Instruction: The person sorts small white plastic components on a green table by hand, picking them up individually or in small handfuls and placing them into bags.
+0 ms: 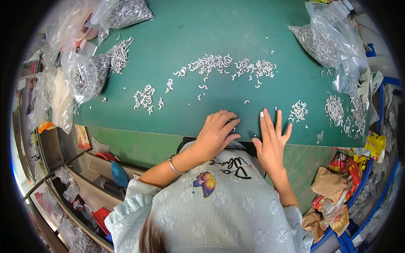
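Apparently a sorting step: at the table (228, 25)'s near edge, left hand (216, 131) half-curled, contents hidden, right hand (271, 146) spread, visibly empty; silvery curved pieces (209, 64) lie mid-table, picking likely needing a fingertip pinch.

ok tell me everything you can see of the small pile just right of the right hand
The pile is a loose, roughly oval cluster of small, curved, silvery pieces that look like metal. They lie jumbled at different angles, with some green showing between them. It rests on the green tabletop, toward the near edge, beside the right hand, whose fingers do not touch it. A stray piece lies apart, nearer that edge.
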A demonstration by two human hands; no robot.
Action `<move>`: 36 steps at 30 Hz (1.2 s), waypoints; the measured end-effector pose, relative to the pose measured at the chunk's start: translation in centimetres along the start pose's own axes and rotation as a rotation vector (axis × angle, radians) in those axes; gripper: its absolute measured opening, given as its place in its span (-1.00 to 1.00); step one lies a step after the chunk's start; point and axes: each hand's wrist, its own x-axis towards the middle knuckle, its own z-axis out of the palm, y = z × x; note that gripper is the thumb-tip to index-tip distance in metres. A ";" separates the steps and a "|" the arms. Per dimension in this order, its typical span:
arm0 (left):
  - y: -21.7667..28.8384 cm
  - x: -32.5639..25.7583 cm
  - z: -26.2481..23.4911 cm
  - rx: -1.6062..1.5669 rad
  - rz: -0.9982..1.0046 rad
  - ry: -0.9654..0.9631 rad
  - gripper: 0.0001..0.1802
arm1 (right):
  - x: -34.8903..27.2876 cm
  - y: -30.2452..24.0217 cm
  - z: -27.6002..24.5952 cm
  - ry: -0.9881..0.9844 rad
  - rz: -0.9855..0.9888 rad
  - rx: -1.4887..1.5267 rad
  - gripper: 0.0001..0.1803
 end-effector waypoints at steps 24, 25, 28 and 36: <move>-4.9 -3.8 -4.9 0.299 -0.305 0.508 -0.64 | 3.9 -6.3 2.8 -0.182 -0.400 -0.011 -0.03; -4.9 -3.8 -5.3 0.317 -0.329 0.536 -0.66 | 4.2 -6.8 3.7 -0.180 -0.426 0.019 -0.03; -5.2 -4.7 -5.7 0.261 -0.362 0.565 -0.66 | 5.5 -9.0 4.3 -0.188 -0.524 0.107 -0.14; -3.4 -4.3 -5.0 0.302 -0.360 0.378 -0.62 | 10.8 -8.4 2.9 0.012 -0.426 0.163 -0.41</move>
